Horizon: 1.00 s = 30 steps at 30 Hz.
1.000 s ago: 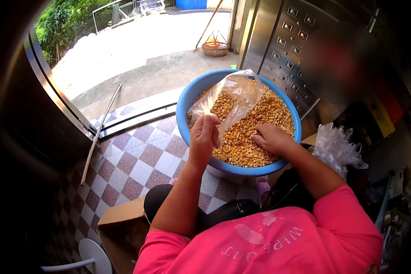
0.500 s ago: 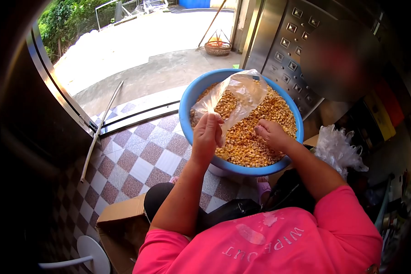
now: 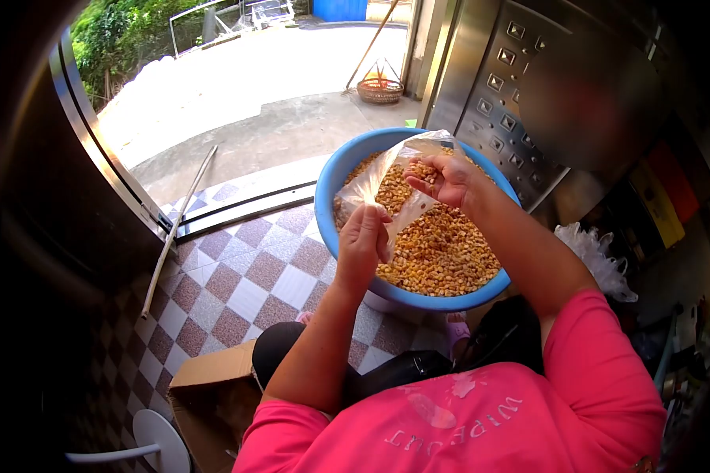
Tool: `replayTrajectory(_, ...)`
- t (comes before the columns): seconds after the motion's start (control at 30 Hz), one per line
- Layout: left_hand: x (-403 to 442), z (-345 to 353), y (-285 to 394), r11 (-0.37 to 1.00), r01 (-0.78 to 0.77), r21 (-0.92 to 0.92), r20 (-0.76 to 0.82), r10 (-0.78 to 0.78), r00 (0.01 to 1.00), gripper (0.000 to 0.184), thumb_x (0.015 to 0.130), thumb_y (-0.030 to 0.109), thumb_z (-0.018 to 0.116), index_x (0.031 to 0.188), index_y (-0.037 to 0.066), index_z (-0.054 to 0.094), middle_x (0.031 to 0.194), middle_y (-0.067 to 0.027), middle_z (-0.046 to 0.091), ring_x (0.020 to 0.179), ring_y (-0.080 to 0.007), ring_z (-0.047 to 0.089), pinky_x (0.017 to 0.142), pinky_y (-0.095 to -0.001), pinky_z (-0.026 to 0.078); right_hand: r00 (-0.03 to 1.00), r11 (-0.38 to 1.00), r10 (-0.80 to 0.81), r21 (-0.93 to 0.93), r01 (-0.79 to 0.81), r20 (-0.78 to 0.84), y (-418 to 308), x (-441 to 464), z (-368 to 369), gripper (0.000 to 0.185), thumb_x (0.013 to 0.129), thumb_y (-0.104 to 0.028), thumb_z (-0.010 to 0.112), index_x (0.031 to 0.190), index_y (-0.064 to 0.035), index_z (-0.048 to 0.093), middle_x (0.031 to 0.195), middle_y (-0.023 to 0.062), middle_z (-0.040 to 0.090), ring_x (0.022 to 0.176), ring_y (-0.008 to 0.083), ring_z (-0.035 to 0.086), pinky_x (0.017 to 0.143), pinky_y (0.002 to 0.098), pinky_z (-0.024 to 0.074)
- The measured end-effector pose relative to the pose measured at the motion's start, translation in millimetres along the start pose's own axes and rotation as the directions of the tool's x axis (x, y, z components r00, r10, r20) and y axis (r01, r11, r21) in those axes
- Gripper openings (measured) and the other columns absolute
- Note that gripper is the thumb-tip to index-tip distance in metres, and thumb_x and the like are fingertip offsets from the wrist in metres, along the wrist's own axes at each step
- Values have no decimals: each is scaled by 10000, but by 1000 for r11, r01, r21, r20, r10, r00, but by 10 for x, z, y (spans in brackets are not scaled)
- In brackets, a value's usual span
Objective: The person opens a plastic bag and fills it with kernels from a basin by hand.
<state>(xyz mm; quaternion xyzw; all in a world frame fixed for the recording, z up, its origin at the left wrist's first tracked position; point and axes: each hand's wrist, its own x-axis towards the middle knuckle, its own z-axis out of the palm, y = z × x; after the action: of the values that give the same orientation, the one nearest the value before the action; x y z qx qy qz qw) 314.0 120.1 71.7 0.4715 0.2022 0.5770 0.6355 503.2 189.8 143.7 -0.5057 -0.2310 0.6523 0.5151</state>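
Note:
A wide blue basin [image 3: 329, 177] full of yellow corn kernels [image 3: 442, 256] stands in front of me. My left hand [image 3: 363, 240], on its left side, is closed on the edge of a clear plastic bag [image 3: 379, 173]. The bag hangs over the corn with its mouth spread. At the bag's upper right, my right hand [image 3: 448, 183] is turned palm up, its fingers curled around some corn kernels. One or two kernels show just below that hand. How far the hand is inside the bag I cannot tell.
A cardboard box [image 3: 213, 369] and a round white stand [image 3: 162, 441] are at lower left. White plastic bags [image 3: 596, 256] lie right of the basin. A long stick [image 3: 177, 229] leans by the door sill; outside stands a wicker basket [image 3: 380, 91].
My right hand has risen from the corn surface to the bag's mouth, now with kernels showing in it. My left hand still grips the bag, slightly lower in view.

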Motion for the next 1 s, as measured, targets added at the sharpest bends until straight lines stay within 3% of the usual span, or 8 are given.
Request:
replayTrajectory(0.3,-1,6,8,1000,4,-23,1,-4,1000,336,989,322,367,852,49,506,485,25,383,375,-51,333,368,-199,296,981,971,-174,-153,185,80,-63,46,228,247,923,-119,473,1122,24,501,1138,136,490,1086,259,475,911,455,458)
replayTrajectory(0.43,-3,4,7,1000,14,-27,0,-14,1000,343,989,326,367,852,44,504,486,23,381,379,-53,338,367,-200,297,973,952,-201,-213,221,114,-65,100,168,275,922,-155,487,1146,1,525,1166,115,485,1047,235,487,888,428,453)
replayTrajectory(0.53,-5,6,5,999,16,-29,-3,-16,1000,342,988,326,367,855,44,505,487,23,380,380,-54,340,368,-201,299,965,861,-217,-437,260,147,-23,-24,126,294,918,-176,494,1169,-32,549,1157,82,507,1031,197,485,879,404,437)
replayTrajectory(0.6,4,12,-3,999,16,-33,-3,-16,1000,339,989,324,367,857,44,505,488,23,380,381,-54,340,368,-201,300,912,551,-285,-728,409,296,17,-34,49,292,902,-155,515,1170,-51,567,1089,46,554,963,159,515,836,337,443)
replayTrajectory(0.7,8,-4,-11,999,21,-34,-4,-21,1000,329,990,315,364,861,49,508,492,23,383,385,-55,343,369,-203,304,874,473,-310,-736,484,375,53,14,-103,279,891,-125,524,1153,-44,581,1014,26,585,895,121,536,781,284,457)
replayTrajectory(0.73,9,-4,-13,1000,9,-27,-4,-9,1000,324,991,311,364,864,51,510,497,23,384,387,-56,345,370,-204,307,858,527,-370,-681,509,355,80,-3,-133,222,883,-104,539,1081,-28,602,922,27,600,768,93,555,672,232,461)
replayTrajectory(0.9,-7,7,3,999,28,-37,-10,-29,1000,310,990,300,369,863,59,516,508,24,388,392,-55,349,371,-205,312,913,608,-256,-681,408,318,36,-480,-311,122,873,-108,549,905,-10,614,784,45,614,592,80,529,523,231,433)
replayTrajectory(1.0,-5,9,-8,999,17,-32,-13,-18,1000,321,989,311,365,881,52,521,516,18,353,393,-61,294,348,-221,312,916,249,-218,-888,386,337,105,-581,-643,184,841,-182,594,842,1,621,680,82,609,628,147,586,565,294,461)
